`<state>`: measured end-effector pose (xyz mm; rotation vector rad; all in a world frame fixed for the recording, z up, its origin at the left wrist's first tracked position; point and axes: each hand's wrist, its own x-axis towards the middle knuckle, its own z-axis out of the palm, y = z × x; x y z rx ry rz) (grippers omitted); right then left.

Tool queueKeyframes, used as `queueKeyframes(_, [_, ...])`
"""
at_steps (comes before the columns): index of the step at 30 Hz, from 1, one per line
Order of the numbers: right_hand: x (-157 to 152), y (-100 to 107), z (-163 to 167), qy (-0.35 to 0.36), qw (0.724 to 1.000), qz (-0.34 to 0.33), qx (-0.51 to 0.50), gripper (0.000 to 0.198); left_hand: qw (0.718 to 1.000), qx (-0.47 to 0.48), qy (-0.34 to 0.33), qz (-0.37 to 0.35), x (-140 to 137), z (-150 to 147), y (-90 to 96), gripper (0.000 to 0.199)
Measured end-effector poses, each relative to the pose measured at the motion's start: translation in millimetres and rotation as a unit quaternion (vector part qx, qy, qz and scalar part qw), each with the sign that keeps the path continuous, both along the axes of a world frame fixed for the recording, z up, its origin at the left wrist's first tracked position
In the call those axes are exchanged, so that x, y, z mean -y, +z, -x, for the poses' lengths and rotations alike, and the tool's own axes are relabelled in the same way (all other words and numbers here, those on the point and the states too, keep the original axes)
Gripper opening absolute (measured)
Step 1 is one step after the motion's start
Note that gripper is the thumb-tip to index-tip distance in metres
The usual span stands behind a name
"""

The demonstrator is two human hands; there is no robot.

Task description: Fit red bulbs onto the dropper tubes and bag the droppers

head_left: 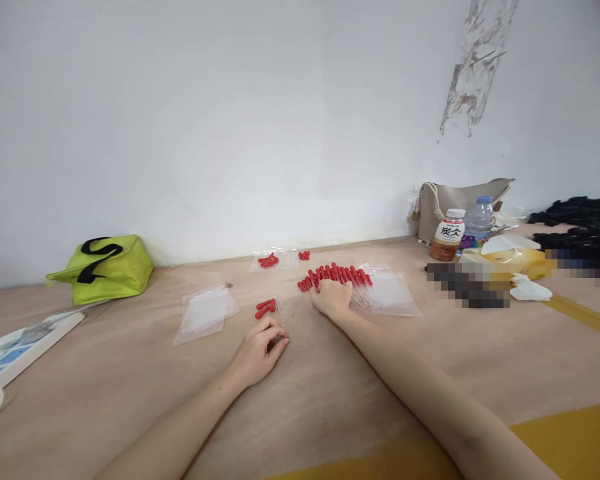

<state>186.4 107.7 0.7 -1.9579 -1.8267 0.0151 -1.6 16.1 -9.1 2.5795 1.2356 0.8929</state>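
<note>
My right hand (333, 297) reaches over the left part of a row of droppers (356, 275), with red rubber bulbs and thin clear tubes. Its fingers are bent around a dropper there, their tips partly hidden. The row lies over clear plastic bags (397, 295). My left hand (263, 348) rests on the table, loosely curled, a gap showing between thumb and fingers and nothing visible in it. Just beyond it lie a few loose red bulbs (265, 307) and several thin clear tubes (281, 306).
More red bulbs (269, 261) lie on clear plastic near the wall. Flat clear bags (205, 313) are at left, with a green bag (113, 270) and a power strip (17, 360) farther left. Bottles (447, 237), a beige bag (460, 195) and a tissue pack (515, 257) stand right.
</note>
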Motion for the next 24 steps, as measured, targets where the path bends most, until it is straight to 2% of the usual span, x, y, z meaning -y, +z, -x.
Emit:
queueKeyframes(3, [1,-1,-2,0.007,1.000,0.000,0.004,0.033,1.000,-0.005,0.007,-0.007,1,0,0.4,0.014])
queueKeyframes(6, [3,0,-3,0.013,1.000,-0.004,0.002,0.033,0.998,-0.015,0.038,-0.043,-3,4,1.1,0.013])
queueKeyframes(9, [8,2,0,0.029,0.999,-0.024,0.002,0.031,0.991,-0.015,0.101,-0.084,-14,16,0.5,0.011])
queueKeyframes(13, [15,4,16,0.099,0.994,-0.046,-0.003,0.024,0.977,-0.004,0.189,-0.097,-34,33,-3.6,0.015])
queueKeyframes(16, [16,5,33,0.124,0.992,-0.001,-0.002,0.022,0.972,0.004,0.225,-0.069,-44,39,-6.8,0.021])
queueKeyframes(24, [2,11,63,0.089,0.991,0.102,-0.008,0.031,0.970,-0.014,0.237,-0.052,-48,38,-10.0,0.018])
